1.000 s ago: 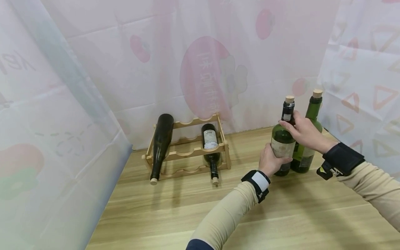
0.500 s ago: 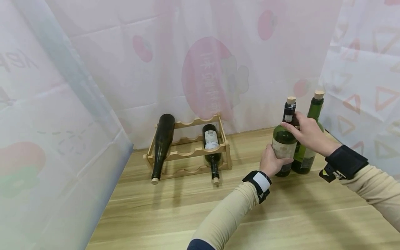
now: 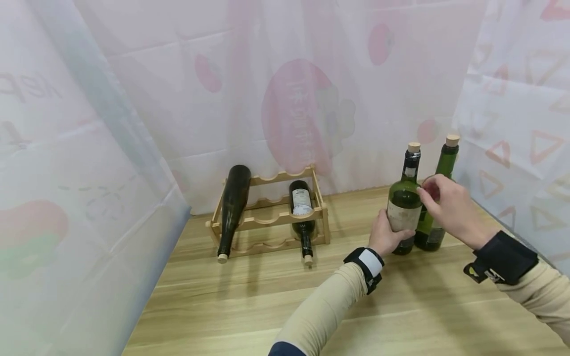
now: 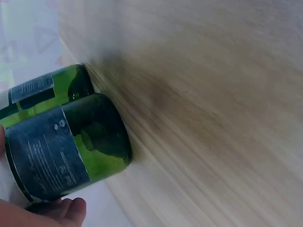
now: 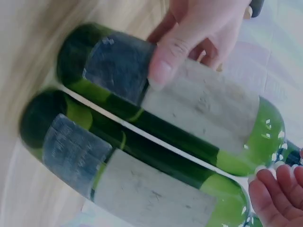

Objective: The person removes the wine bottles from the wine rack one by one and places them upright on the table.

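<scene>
A green wine bottle (image 3: pixel 403 198) with a cork and pale label stands upright on the wooden table. Around its lower body, thumb across the label, my left hand (image 3: pixel 386 235) grips it. My right hand (image 3: pixel 456 207) hovers beside that bottle's shoulder, fingers loosely bent and holding nothing. Its fingertips (image 5: pixel 274 189) show near the bottle shoulders in the right wrist view; whether they touch glass I cannot tell. Close behind to the right stands a second corked green bottle (image 3: pixel 447 163), partly covered by the right hand. In the left wrist view both bottle bases are side by side.
A low wooden wine rack (image 3: pixel 267 220) stands left of the bottles. On it lie a dark bottle (image 3: pixel 233 202) at its left end and a labelled bottle (image 3: pixel 302 198) at its right, necks forward. Printed curtains (image 3: pixel 187 123) enclose the table's back and sides.
My right hand has let go of the near bottle's neck and moved down and right, away from it. The left hand keeps its grip. The bottles stay in place.
</scene>
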Available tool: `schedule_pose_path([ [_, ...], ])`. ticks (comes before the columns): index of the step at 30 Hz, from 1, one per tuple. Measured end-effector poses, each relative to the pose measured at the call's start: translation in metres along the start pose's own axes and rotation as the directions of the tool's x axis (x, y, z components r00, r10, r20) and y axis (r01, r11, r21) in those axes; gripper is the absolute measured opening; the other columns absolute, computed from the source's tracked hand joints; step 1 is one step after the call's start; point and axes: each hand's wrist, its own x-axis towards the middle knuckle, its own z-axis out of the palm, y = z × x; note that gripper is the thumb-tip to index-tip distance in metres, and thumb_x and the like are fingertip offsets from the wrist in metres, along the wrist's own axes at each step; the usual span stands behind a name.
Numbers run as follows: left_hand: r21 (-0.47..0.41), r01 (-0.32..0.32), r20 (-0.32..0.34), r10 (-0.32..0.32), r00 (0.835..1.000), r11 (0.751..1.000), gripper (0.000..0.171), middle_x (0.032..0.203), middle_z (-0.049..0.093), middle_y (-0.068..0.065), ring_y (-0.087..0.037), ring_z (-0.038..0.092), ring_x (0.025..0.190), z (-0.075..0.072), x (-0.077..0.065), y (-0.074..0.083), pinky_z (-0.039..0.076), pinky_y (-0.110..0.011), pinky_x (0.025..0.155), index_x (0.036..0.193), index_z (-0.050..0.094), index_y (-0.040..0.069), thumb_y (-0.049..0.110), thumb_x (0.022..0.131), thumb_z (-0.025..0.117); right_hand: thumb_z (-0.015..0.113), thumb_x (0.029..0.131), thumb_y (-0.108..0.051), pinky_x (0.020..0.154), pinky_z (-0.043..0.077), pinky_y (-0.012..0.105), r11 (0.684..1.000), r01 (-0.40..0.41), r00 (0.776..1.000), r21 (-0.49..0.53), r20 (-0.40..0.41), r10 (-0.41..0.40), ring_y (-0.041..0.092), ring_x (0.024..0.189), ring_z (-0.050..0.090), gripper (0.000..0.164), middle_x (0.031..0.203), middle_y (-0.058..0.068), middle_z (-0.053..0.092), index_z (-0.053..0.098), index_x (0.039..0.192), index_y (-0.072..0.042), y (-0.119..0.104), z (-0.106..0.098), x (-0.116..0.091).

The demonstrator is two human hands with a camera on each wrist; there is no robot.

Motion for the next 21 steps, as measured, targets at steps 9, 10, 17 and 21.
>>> schedule_pose_path([
  [9, -0.006, 0.063, 0.043, -0.062, 0.997, 0.998, 0.079, 0.146, 0.047, -0.005, -0.018, 0.047, 0.132, -0.013, -0.010, -0.009, 0.044, -0.035, 0.105, 0.145, 0.036, 0.014, 0.033, 0.080, 0.078, 0.065, 0.089, -0.003, 0.061, 0.040, 0.007, 0.998, -0.007, 1.000, 0.068, -0.015, 0.008, -0.003, 0.065, 0.051, 0.004, 0.075, 0.007, 0.065, 0.065, 0.090, 0.001, -0.010, 0.017, -0.022],
  [10, -0.014, 0.066, 0.047, -0.066, 0.997, 0.998, 0.077, 0.147, 0.046, -0.005, -0.019, 0.046, 0.134, -0.016, -0.012, -0.010, 0.044, -0.036, 0.106, 0.145, 0.037, 0.014, 0.034, 0.082, 0.077, 0.064, 0.089, -0.002, 0.061, 0.040, 0.007, 0.997, -0.011, 1.000, 0.074, -0.007, 0.011, -0.005, 0.066, 0.051, 0.003, 0.075, 0.007, 0.066, 0.065, 0.090, 0.000, -0.011, 0.020, -0.024],
  [17, -0.099, 0.076, 0.025, -0.074, 0.997, 0.992, 0.058, 0.143, 0.050, -0.005, -0.020, 0.046, 0.133, -0.037, -0.025, -0.013, 0.042, -0.037, 0.107, 0.141, 0.044, 0.013, 0.035, 0.091, 0.064, 0.060, 0.093, -0.005, 0.063, 0.043, 0.005, 0.975, -0.095, 0.994, 0.200, 0.071, 0.083, -0.013, 0.071, 0.053, 0.012, 0.083, 0.015, 0.071, 0.066, 0.098, 0.004, -0.022, 0.038, -0.032],
  [21, -0.114, 0.073, -0.023, -0.076, 0.997, 0.991, 0.051, 0.140, 0.053, -0.008, -0.023, 0.048, 0.130, -0.050, -0.031, -0.015, 0.044, -0.037, 0.104, 0.138, 0.047, 0.010, 0.030, 0.093, 0.061, 0.058, 0.096, -0.009, 0.068, 0.043, 0.001, 0.953, -0.160, 0.984, 0.257, 0.115, 0.134, -0.016, 0.078, 0.054, 0.018, 0.091, 0.019, 0.072, 0.066, 0.106, 0.004, -0.030, 0.048, -0.035],
])
